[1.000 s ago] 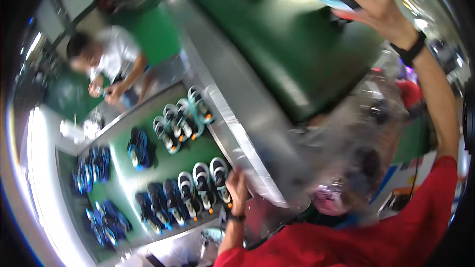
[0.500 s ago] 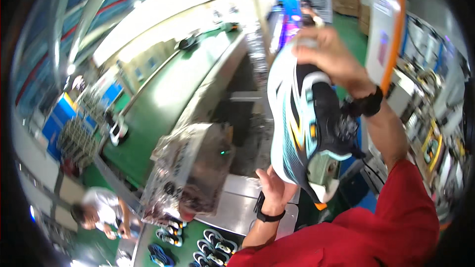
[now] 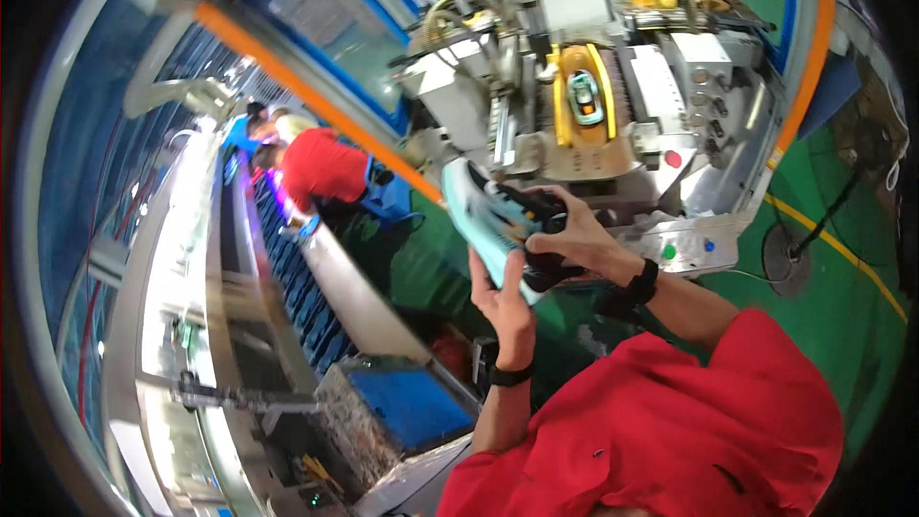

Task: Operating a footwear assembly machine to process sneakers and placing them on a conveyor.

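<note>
A sneaker [image 3: 472, 209] with a pale mint sole and a black, white and mint upper is held in front of me, tilted, between both hands. My left hand [image 3: 507, 316] supports it from below, thumb and fingers closed against the sole side. Around the black part of the upper at the other side, my right hand [image 3: 582, 241] is closed, with its fingertips partly hidden. Just beyond my hands stands a machine [image 3: 584, 163]. Between its yellow side guides lies another small mint and black shoe [image 3: 585, 98].
A red button [image 3: 673, 160] and a green button [image 3: 669, 252] sit on the machine's front. Orange-edged frames [image 3: 316, 96] flank it. At left runs a conveyor line [image 3: 359, 302], with a person in red [image 3: 324, 168] bent beside it. A pedestal fan [image 3: 795, 247] stands at right.
My view has swung right from the green conveyor to the machine. The sneaker is lower and turned, and my right hand has shifted from its upper end to the black part of the upper.
</note>
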Tool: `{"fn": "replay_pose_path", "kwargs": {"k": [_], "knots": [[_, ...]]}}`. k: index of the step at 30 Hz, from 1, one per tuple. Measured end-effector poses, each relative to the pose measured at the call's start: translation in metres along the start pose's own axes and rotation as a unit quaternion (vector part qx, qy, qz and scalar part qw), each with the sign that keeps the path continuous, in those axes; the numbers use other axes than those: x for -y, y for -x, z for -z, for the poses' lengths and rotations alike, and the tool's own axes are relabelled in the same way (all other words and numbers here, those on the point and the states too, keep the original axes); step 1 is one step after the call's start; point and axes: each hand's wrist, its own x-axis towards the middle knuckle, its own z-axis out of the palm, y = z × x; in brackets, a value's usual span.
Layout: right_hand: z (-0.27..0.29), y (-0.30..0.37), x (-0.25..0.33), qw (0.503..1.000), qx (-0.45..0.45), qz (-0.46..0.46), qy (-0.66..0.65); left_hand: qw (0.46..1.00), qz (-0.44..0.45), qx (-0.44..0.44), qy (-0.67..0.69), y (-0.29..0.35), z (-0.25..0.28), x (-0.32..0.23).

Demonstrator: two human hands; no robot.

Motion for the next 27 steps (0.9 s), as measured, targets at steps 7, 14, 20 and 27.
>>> {"fn": "replay_pose_path", "kwargs": {"k": [7,14,20,27], "knots": [[0.184,0.009,-0.045,0.962,-0.272,0.012,-0.030,0.964,0.130,0.205,-0.107,-0.091,-0.106,0.110],[0.257,0.035,-0.027,0.898,-0.434,0.056,0.049,0.928,0.091,0.123,-0.341,-0.267,-0.158,0.283],[0.273,0.041,-0.017,0.832,-0.535,0.001,0.148,0.831,0.114,0.133,-0.528,-0.315,-0.220,0.346],[0.328,-0.070,-0.020,0.846,-0.458,0.003,0.274,0.913,0.179,0.107,-0.350,-0.346,-0.185,0.348]]}}
